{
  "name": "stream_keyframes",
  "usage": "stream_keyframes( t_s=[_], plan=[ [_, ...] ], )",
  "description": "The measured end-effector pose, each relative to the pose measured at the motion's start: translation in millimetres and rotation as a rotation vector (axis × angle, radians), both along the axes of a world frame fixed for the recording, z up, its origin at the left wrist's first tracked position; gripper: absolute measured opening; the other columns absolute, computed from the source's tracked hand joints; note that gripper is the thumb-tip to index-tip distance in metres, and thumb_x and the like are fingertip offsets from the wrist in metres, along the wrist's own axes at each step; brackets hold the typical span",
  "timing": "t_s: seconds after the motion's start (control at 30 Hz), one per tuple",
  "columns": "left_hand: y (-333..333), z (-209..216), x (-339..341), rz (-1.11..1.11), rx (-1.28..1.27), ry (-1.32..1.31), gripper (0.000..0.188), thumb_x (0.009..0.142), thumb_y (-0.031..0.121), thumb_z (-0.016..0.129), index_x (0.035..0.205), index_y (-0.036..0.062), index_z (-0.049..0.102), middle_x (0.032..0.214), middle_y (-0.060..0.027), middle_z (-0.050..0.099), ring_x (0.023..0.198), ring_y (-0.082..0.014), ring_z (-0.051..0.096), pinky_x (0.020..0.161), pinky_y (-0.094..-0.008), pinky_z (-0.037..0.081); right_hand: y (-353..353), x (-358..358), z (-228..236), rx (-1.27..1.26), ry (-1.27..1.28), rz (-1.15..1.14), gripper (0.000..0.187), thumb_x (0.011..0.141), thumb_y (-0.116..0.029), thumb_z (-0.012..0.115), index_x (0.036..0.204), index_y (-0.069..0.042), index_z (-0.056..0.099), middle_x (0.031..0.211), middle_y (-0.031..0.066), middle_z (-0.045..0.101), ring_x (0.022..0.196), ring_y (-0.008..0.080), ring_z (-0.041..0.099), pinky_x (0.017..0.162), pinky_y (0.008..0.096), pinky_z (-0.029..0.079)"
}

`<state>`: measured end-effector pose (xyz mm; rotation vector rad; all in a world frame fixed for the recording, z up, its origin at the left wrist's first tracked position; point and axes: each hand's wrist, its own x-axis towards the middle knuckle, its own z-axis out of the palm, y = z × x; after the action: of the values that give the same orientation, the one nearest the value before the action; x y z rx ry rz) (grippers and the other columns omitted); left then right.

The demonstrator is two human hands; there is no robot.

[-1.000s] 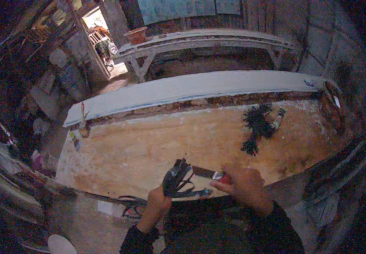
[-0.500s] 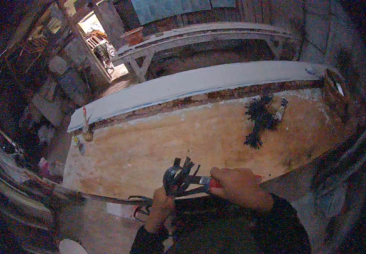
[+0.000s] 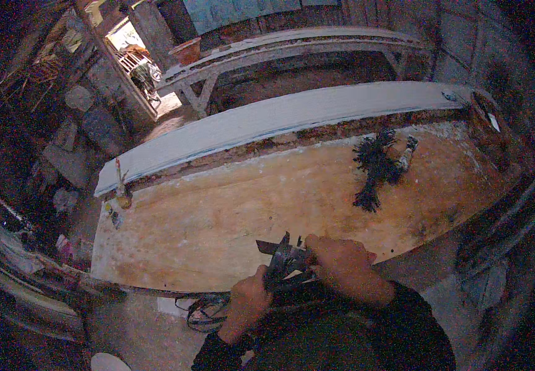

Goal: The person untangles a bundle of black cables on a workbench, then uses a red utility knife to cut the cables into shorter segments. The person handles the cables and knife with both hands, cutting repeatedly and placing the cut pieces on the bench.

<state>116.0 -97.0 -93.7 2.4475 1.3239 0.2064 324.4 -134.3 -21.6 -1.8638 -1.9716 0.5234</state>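
Note:
My left hand point(image 3: 250, 300) is closed around a bundle of flat black strips point(image 3: 278, 263), whose ends fan out above the fingers. Loose lengths of the same dark strip point(image 3: 204, 312) loop down beside that wrist, past the board's front edge. My right hand point(image 3: 343, 266) is close by on the right, wrapped round the handles of a pair of shears. Their red handles are hidden under the fingers now, and their dark jaws point(image 3: 301, 277) are hard to tell from the strips they meet.
The hands are at the front edge of a wooden worktable point(image 3: 218, 222). A pile of short black strips point(image 3: 371, 167) lies at its right. A bottle-like item point(image 3: 122, 188) stands at the left. Behind runs a long pale ledge point(image 3: 267, 120), then another bench point(image 3: 304, 46).
My right hand has moved left, close to my left hand, and the shears' red handles are covered. The strip bundle has turned and shifted slightly right. The view has shifted a little.

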Motion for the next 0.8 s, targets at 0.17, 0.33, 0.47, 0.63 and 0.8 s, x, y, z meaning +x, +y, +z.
stream_keyframes(
  t_s=[0.17, 0.33, 0.47, 0.63, 0.8],
  plan=[
    [-4.1, 11.8, -0.3, 0.023, 0.018, -0.028, 0.042, 0.063, 0.013, 0.065, 0.098, 0.0043, 0.044, 0.064, -0.0150, 0.055, 0.060, -0.0342, 0.057, 0.052, -0.0440, 0.044, 6.7, 4.7, -4.6, 0.044, -0.010, -0.003, 0.030, 0.070, -0.029, 0.065, 0.085, -0.009, 0.049, 0.075, 0.0107, 0.059, 0.071, 0.0328, 0.059, 0.059, 0.0433, 0.044],
    [1.8, 5.9, -8.2, -0.148, 0.075, -0.057, 0.048, 0.062, 0.014, 0.066, 0.103, 0.0026, 0.045, 0.066, -0.0144, 0.056, 0.062, -0.0324, 0.057, 0.052, -0.0427, 0.045, 12.9, 8.8, -15.8, 0.122, -0.005, -0.020, 0.037, 0.069, -0.043, 0.065, 0.077, -0.008, 0.051, 0.070, 0.0097, 0.058, 0.067, 0.0309, 0.059, 0.055, 0.0417, 0.044],
    [2.4, -0.6, -11.0, -0.264, 0.091, -0.006, 0.053, 0.060, 0.015, 0.066, 0.107, 0.0018, 0.046, 0.066, -0.0138, 0.056, 0.062, -0.0316, 0.057, 0.052, -0.0419, 0.045, 18.0, 16.9, -35.8, 0.179, -0.086, 0.048, 0.040, 0.068, -0.048, 0.064, 0.073, -0.009, 0.052, 0.068, 0.0082, 0.058, 0.064, 0.0288, 0.059, 0.053, 0.0407, 0.044],
    [2.5, -12.5, -18.6, -0.315, 0.100, -0.088, 0.054, 0.061, 0.017, 0.064, 0.109, 0.0013, 0.047, 0.068, -0.0142, 0.057, 0.061, -0.0320, 0.057, 0.053, -0.0423, 0.046, 13.2, 25.2, -38.1, 0.122, -0.084, 0.108, 0.041, 0.068, -0.049, 0.063, 0.074, -0.011, 0.053, 0.067, 0.0069, 0.057, 0.063, 0.0280, 0.058, 0.053, 0.0394, 0.045],
    [-0.2, -8.8, -32.5, -0.203, -0.027, 0.019, 0.047, 0.069, 0.024, 0.061, 0.110, 0.0033, 0.049, 0.071, -0.0152, 0.059, 0.065, -0.0331, 0.059, 0.055, -0.0423, 0.046, 1.5, 54.1, -44.8, 0.162, -0.134, -0.068, 0.034, 0.072, -0.041, 0.063, 0.086, -0.011, 0.057, 0.069, 0.0078, 0.058, 0.065, 0.0273, 0.058, 0.055, 0.0373, 0.045]
  ],
)
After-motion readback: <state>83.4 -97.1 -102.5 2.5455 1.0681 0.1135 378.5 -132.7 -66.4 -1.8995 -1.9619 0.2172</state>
